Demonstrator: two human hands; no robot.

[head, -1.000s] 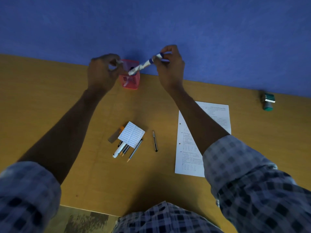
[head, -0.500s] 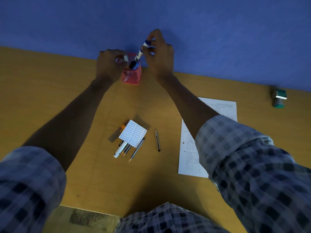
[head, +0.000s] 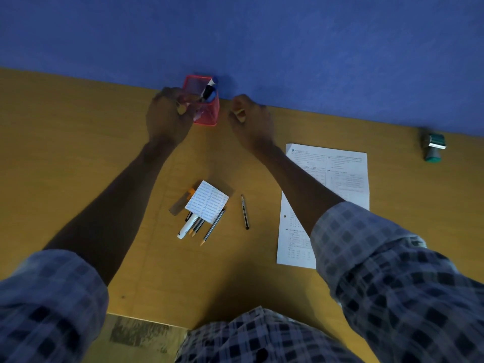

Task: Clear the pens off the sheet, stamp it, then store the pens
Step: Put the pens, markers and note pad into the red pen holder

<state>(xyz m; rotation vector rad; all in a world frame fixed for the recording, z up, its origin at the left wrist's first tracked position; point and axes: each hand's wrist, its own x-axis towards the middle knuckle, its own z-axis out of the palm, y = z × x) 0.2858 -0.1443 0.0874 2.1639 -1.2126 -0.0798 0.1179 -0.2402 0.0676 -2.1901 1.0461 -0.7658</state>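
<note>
A red mesh pen holder (head: pixel 207 115) stands at the table's far edge against the blue wall. A blue-capped marker (head: pixel 209 89) stands inside it, leaning right. My left hand (head: pixel 167 119) grips the holder's left side. My right hand (head: pixel 251 121) hovers just right of the holder, fingers loosely curled, holding nothing. Several pens and pencils (head: pixel 201 226) lie bunched in mid-table, partly under a small printed card (head: pixel 207 201). One black pen (head: pixel 245 212) lies alone to their right. The printed sheet (head: pixel 343 166) lies at right, partly under my right forearm.
A green stamp (head: pixel 433 149) lies on its side at the far right near the wall. The wooden table (head: pixel 78 153) ends at a near edge by my lap. My checked sleeves fill the lower corners.
My right hand lowered the blue-capped marker into the red holder, let it go and drew back to the right. My left hand stayed on the holder.
</note>
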